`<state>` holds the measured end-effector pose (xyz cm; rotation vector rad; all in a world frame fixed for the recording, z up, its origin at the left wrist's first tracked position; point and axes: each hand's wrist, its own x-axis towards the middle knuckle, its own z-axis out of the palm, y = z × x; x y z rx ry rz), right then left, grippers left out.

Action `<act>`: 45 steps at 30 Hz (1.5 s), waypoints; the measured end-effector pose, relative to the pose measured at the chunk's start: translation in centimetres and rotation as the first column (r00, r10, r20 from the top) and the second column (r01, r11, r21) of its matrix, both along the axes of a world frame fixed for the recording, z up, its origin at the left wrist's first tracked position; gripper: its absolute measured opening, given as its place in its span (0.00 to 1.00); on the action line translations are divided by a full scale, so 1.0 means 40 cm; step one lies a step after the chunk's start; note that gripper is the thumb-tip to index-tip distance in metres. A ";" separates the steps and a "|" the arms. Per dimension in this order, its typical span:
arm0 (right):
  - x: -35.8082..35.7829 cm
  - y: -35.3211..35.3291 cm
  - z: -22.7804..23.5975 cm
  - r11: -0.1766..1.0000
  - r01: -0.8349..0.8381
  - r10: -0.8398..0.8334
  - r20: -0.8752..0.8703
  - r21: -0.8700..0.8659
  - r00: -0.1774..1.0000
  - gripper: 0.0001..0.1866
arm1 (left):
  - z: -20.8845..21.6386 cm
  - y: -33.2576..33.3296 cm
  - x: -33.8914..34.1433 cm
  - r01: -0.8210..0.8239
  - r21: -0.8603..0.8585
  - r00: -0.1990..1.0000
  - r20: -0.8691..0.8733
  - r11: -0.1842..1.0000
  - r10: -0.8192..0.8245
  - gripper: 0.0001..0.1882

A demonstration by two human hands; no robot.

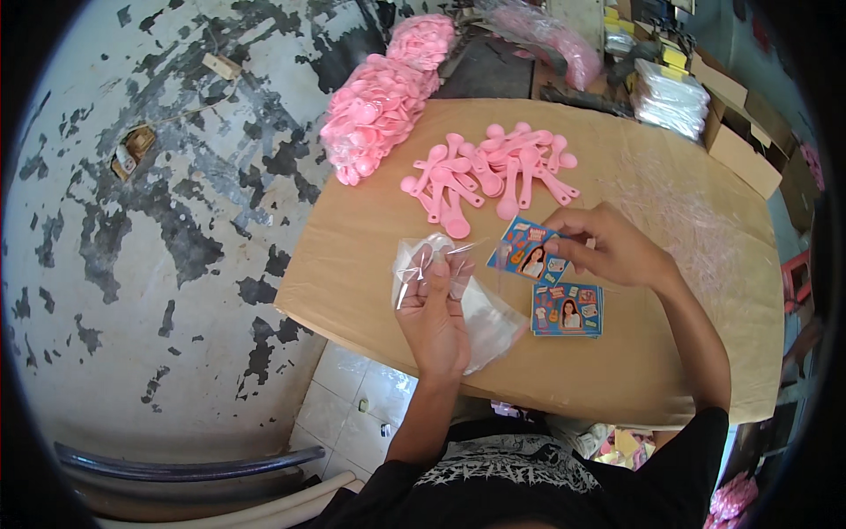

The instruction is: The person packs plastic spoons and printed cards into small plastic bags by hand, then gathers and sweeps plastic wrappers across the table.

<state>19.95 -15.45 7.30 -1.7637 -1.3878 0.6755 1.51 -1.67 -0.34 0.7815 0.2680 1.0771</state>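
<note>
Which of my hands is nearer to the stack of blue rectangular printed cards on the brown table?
Right. Your right hand is just beyond and slightly right of the blue card stack; your left hand is farther off, to its left.

Surroundings, left and right sides.
A white plaster wall point(176, 326) with flaking dark-grey patches stood at the left, bearing a small pale rectangular block point(221, 66). Below, a glossy dark-grey tube point(189, 467) lay near cream-coloured round pipes point(264, 511). Glossy white square floor tiles point(339, 375) adjoined the wall. At the right stood an open brown cardboard box point(740, 160) and a red plastic object point(797, 280), kind unclear.
</note>
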 end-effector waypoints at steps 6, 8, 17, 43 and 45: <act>-0.047 0.021 -0.042 0.955 -0.050 0.044 0.027 0.294 0.999 0.07 | 0.015 -0.020 0.004 -0.008 0.032 1.000 0.000 0.999 0.008 0.16; -0.057 0.024 -0.053 0.924 -0.045 0.006 0.102 0.379 0.995 0.08 | 0.017 -0.031 0.008 -0.003 0.019 1.000 -0.023 1.000 0.004 0.16; -0.065 0.004 0.003 0.995 -0.090 0.081 0.174 0.048 0.981 0.09 | 0.031 -0.039 0.019 0.003 0.014 1.000 -0.027 1.000 -0.003 0.13; -0.195 0.103 -0.017 0.998 -0.064 0.068 -0.208 0.026 0.976 0.12 | -0.040 -0.001 -0.067 0.371 0.480 0.910 -0.018 0.795 -0.414 0.29; -0.171 0.119 -0.014 0.985 -0.165 0.164 -0.007 -0.051 0.986 0.13 | -0.047 0.015 -0.075 0.344 0.650 0.927 -0.120 0.677 -0.356 0.28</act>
